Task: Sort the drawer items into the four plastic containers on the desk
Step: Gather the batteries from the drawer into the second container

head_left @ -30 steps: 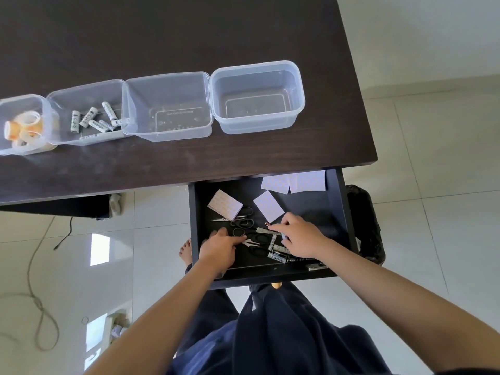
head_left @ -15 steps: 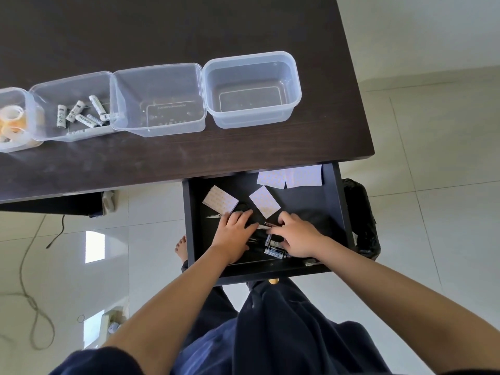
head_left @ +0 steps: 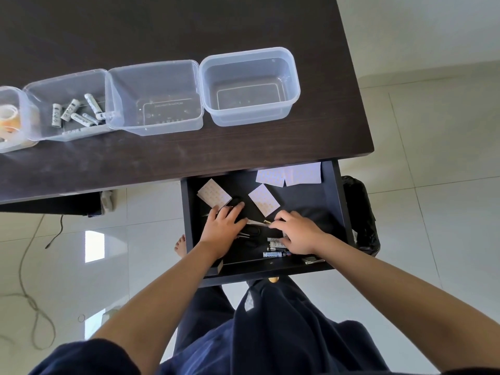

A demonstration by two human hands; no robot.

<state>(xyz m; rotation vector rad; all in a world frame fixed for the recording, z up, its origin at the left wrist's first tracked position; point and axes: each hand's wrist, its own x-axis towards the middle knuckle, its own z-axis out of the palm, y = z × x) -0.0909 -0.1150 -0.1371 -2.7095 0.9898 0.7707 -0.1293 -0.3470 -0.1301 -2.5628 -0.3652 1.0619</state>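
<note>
Four containers stand in a row near the worktop's front edge. The leftmost [head_left: 10, 125] holds tape rolls [head_left: 9, 117], the next [head_left: 67, 82] holds batteries [head_left: 75, 112], and the third [head_left: 155, 74] and the rightmost [head_left: 250, 56] hold nothing, so the sort looks roughly half done. In the open drawer [head_left: 332, 207] are paper cards [head_left: 263, 200] toward its back edge, scissors [head_left: 251, 234] in the middle and a few batteries by the front edge. The left hand [head_left: 221, 227] lies over the scissor handles, fingers curled, though whether it grips them I cannot tell. The right hand [head_left: 296, 234] pinches what seems a small battery, fingertips together.
</note>
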